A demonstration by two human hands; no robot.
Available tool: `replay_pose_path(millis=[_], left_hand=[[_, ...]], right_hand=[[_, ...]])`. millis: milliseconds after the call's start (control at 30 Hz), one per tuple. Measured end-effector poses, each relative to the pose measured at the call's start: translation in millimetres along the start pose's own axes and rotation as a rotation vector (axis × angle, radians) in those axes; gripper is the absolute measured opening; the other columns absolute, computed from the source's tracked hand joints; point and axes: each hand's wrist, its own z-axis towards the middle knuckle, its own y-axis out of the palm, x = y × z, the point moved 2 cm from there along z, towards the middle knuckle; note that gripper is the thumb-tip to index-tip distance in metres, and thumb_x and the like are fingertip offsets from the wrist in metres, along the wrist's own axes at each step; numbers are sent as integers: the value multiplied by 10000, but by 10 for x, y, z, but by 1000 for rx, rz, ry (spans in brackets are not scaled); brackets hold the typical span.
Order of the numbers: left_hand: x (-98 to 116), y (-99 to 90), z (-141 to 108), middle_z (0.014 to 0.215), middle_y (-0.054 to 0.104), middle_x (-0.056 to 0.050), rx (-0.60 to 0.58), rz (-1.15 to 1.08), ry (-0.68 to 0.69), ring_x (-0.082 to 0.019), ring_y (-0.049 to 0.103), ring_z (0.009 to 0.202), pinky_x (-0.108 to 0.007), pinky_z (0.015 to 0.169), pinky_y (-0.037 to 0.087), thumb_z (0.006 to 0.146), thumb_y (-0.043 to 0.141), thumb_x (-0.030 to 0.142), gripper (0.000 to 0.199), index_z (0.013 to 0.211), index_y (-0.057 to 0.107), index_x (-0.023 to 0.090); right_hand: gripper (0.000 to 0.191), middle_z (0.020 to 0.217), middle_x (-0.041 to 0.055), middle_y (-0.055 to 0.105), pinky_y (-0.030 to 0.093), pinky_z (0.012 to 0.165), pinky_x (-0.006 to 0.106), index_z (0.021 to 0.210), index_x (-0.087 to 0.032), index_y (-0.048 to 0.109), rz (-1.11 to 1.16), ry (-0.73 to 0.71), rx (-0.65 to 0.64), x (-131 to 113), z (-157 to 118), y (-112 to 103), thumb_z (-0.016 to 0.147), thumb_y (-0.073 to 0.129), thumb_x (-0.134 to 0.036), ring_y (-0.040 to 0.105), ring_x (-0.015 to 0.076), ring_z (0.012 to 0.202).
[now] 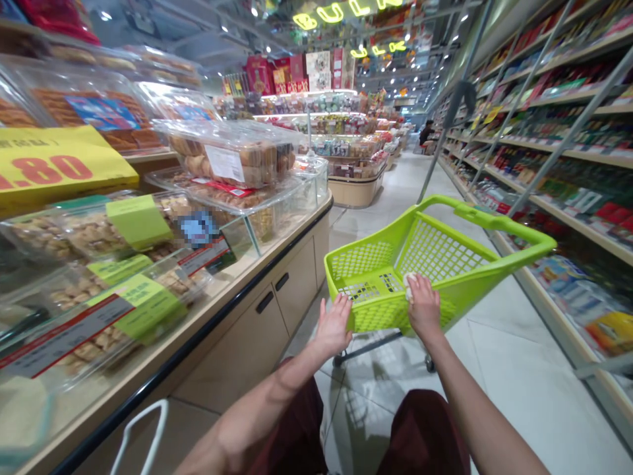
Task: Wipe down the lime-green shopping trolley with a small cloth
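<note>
A lime-green plastic shopping cart [435,251] with mesh walls stands on small wheels in front of me. My left hand [333,326] rests on its near rim, fingers over the edge. My right hand [424,305] grips the same rim further right. A small pale object [408,287] shows beside my right fingers, partly covered, and I cannot tell what it is. The inside of the cart shows a mesh floor and nothing else I can make out.
On the left runs a wooden counter [247,310] with clear tubs of baked snacks and a yellow price sign [59,161]. Tall stocked shelves [558,152] line the right. A round display island [341,145] stands ahead, and a seated person [426,135] is far down the tiled aisle.
</note>
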Motion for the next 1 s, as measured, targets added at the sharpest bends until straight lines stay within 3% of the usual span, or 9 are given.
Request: replay_pose_path(millis=[133, 267, 333, 567, 733, 833, 933, 1000], left_hand=[[81, 57, 27, 1452, 198, -106, -13, 47, 26, -253, 98, 1344, -564, 1063, 4, 717, 490, 302, 725, 1365, 220, 124], [130, 100, 81, 1455, 191, -97, -33, 105, 63, -248, 95, 1345, -553, 1064, -10, 709, 493, 273, 742, 1373, 195, 128], [132, 102, 115, 1459, 175, -103, -38, 119, 59, -242, 93, 1346, -556, 1062, 3, 710, 489, 265, 743, 1372, 186, 119], [60, 88, 210, 1468, 126, -118, -76, 138, 34, -244, 49, 1349, -536, 1061, 63, 721, 493, 282, 767, 1380, 139, 111], [27, 74, 254, 1465, 137, -119, -75, 119, 56, -237, 61, 1349, -535, 1059, 36, 710, 511, 273, 774, 1378, 151, 117], [0, 47, 275, 1466, 138, -111, -97, 113, 61, -236, 58, 1349, -531, 1061, 34, 705, 520, 264, 777, 1378, 156, 127], [-64, 17, 269, 1468, 134, -106, -102, 108, 94, -227, 68, 1349, -506, 1071, 48, 710, 517, 250, 779, 1381, 140, 130], [-131, 9, 248, 1472, 114, -105, -89, 113, 90, -227, 64, 1350, -495, 1074, 61, 716, 504, 237, 779, 1385, 122, 124]], right_hand=[[502, 1341, 103, 423, 290, 962, 465, 1246, -160, 457, 46, 28, -53, -278, -130, -39, 762, 348, -81, 318, 251, 1253], [528, 1358, 84, 405, 259, 998, 438, 1254, -170, 452, 161, -145, -112, -762, -391, 28, 750, 351, -50, 284, 221, 1281], [546, 1365, 79, 397, 235, 1013, 440, 1260, -180, 444, 214, -203, -114, -885, -471, 55, 741, 355, -38, 264, 207, 1294], [518, 1369, 92, 388, 194, 1031, 464, 1260, -187, 441, 256, -143, -32, -740, -487, 111, 770, 354, -47, 218, 192, 1316], [452, 1359, 88, 404, 205, 1039, 440, 1223, -188, 489, 279, -229, -104, -830, -804, 297, 807, 362, -67, 222, 188, 1317], [454, 1335, 90, 436, 229, 1025, 460, 1222, -187, 492, 270, -250, -220, -829, -997, 396, 809, 358, -56, 288, 206, 1290], [457, 1306, 96, 469, 276, 997, 462, 1214, -177, 498, 256, -235, -312, -762, -1088, 386, 808, 338, -42, 353, 219, 1253], [460, 1313, 92, 462, 272, 1008, 442, 1219, -174, 491, 270, -215, -263, -728, -1063, 292, 809, 330, -43, 339, 205, 1263]])
